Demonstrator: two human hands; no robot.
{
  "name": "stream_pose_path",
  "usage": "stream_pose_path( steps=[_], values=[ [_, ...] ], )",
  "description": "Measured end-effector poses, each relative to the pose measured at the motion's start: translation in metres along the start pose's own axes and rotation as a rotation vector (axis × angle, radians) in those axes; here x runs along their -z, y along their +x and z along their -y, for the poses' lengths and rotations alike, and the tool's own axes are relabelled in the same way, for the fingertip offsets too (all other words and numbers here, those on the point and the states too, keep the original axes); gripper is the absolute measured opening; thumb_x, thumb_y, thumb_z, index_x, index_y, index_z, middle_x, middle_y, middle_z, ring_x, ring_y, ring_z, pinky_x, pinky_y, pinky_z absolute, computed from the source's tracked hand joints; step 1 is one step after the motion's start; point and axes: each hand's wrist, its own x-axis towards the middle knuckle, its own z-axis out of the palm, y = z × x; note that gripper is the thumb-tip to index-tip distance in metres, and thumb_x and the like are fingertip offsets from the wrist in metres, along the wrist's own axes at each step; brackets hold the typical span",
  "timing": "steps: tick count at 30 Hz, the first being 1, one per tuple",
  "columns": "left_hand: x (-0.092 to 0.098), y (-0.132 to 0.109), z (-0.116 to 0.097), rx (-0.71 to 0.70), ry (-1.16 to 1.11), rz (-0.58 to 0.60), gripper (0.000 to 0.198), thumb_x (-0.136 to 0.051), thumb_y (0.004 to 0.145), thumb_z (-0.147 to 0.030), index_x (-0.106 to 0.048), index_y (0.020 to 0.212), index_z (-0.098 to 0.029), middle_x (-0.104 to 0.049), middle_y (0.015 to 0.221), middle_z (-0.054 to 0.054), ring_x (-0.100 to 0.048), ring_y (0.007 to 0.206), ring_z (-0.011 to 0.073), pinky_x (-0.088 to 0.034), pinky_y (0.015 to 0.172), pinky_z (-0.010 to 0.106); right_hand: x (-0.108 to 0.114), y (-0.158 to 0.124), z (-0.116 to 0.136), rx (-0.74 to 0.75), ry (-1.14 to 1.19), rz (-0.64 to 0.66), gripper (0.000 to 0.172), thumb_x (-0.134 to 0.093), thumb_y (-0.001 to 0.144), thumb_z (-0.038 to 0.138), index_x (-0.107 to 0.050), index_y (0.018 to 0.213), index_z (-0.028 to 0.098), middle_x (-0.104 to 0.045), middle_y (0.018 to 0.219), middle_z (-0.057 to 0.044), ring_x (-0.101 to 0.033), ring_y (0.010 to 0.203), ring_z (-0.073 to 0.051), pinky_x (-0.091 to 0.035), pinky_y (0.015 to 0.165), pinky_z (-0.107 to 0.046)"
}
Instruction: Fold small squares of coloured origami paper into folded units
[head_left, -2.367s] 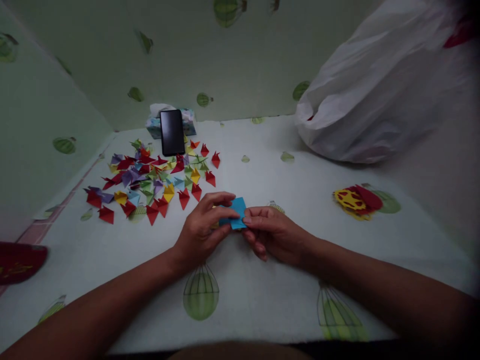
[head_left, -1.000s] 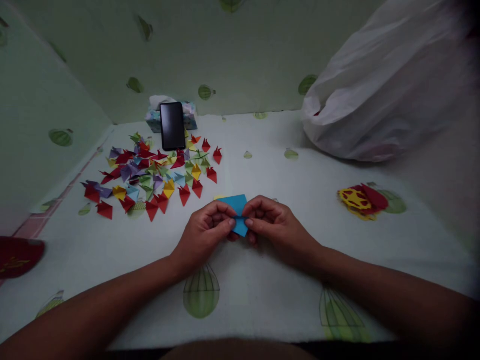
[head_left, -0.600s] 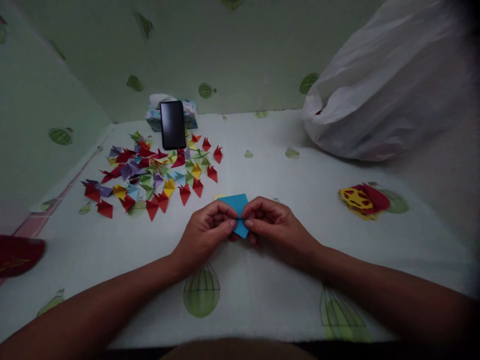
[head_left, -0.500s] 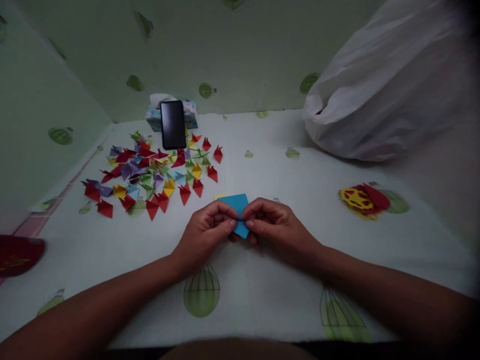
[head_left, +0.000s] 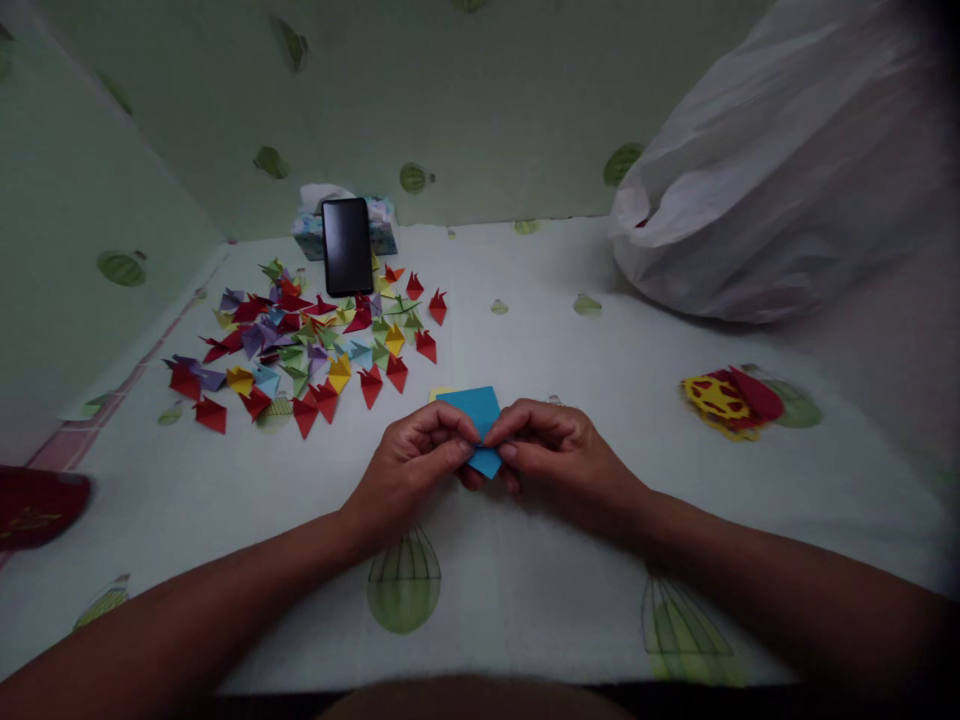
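A small piece of blue origami paper (head_left: 474,401) is held over the table in front of me, with a fold across it near my fingertips. My left hand (head_left: 420,455) pinches it from the left between thumb and fingers. From the right, my right hand (head_left: 562,450) pinches the same paper, its fingertips close to those of the left. Part of the paper is covered by my fingers. Behind its upper left corner shows the edge of a yellow paper (head_left: 438,394). Several folded paper cranes (head_left: 322,400) in red, yellow, green, purple and blue lie to the left.
A black phone (head_left: 347,248) leans on a tissue box (head_left: 384,228) behind the cranes. At the back right sits a large white plastic bag (head_left: 735,220). Yellow and red cut-out pieces (head_left: 716,398) lie on the right. A dark red object (head_left: 41,508) is at the left edge.
My fingers have shifted very slightly on the blue paper, the right hand a little to the right. The rest of the table looks the same.
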Motion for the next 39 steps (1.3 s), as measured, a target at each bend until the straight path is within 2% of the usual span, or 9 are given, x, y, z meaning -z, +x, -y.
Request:
stream_pose_path(
  steps=[7,12,18,23,33,39],
  values=[
    [0.0031,-0.0007,0.0015,0.022,0.003,0.017,0.007,-0.064,0.086,-0.023,-0.063,0.086,-0.016,-0.068,0.073,0.001,-0.065,0.063,0.0124,-0.05,0.064,0.024,-0.0001,-0.0008,-0.0009,-0.009,0.005,-0.018,0.003,-0.07,0.08,0.017,-0.067,0.082,0.017,-0.064,0.067,0.002,-0.059,0.052,-0.008,-0.05,0.05,-0.021],
    [-0.0014,-0.0018,-0.0031,-0.018,0.103,-0.038,0.013,-0.07,0.082,-0.025,-0.062,0.086,-0.016,-0.065,0.07,-0.001,-0.064,0.063,0.0107,-0.051,0.062,0.021,0.0002,-0.0008,-0.0011,-0.003,-0.023,-0.013,0.004,-0.069,0.082,0.017,-0.065,0.083,0.017,-0.062,0.066,0.003,-0.058,0.052,-0.008,-0.049,0.051,-0.021],
    [-0.0039,-0.0038,-0.0037,-0.203,0.418,-0.118,0.014,-0.069,0.084,-0.024,-0.062,0.093,-0.017,-0.065,0.079,0.001,-0.064,0.071,0.0115,-0.053,0.066,0.022,-0.003,-0.001,0.0033,-0.009,-0.067,-0.037,0.017,-0.072,0.083,0.026,-0.06,0.092,0.018,-0.06,0.069,0.003,-0.057,0.053,-0.008,-0.048,0.051,-0.021],
    [-0.0019,-0.0046,-0.0013,-0.243,0.578,-0.127,0.018,-0.068,0.085,-0.026,-0.065,0.101,-0.017,-0.07,0.083,0.002,-0.067,0.075,0.0138,-0.056,0.069,0.024,-0.0063,-0.0014,0.0065,-0.013,-0.204,-0.045,0.024,-0.071,0.083,0.038,-0.059,0.083,0.018,-0.055,0.061,0.004,-0.051,0.049,-0.008,-0.041,0.046,-0.021],
    [-0.0029,-0.0029,-0.0032,-0.233,0.576,-0.144,0.01,-0.068,0.084,-0.024,-0.067,0.09,-0.016,-0.07,0.074,0.001,-0.068,0.066,0.0124,-0.057,0.064,0.023,-0.0061,-0.004,0.0054,0.049,-0.367,-0.061,0.02,-0.063,0.089,0.033,-0.059,0.079,0.016,-0.056,0.061,0.003,-0.051,0.049,-0.008,-0.04,0.046,-0.022],
    [-0.0022,-0.0029,-0.005,-0.241,0.526,-0.071,0.015,-0.061,0.088,-0.02,-0.066,0.102,-0.015,-0.074,0.082,0.004,-0.072,0.071,0.0128,-0.059,0.068,0.023,-0.0043,-0.0029,0.0051,-0.015,-0.251,-0.107,0.02,-0.063,0.089,0.032,-0.057,0.077,0.017,-0.056,0.061,0.003,-0.052,0.048,-0.008,-0.041,0.045,-0.021]
  ],
)
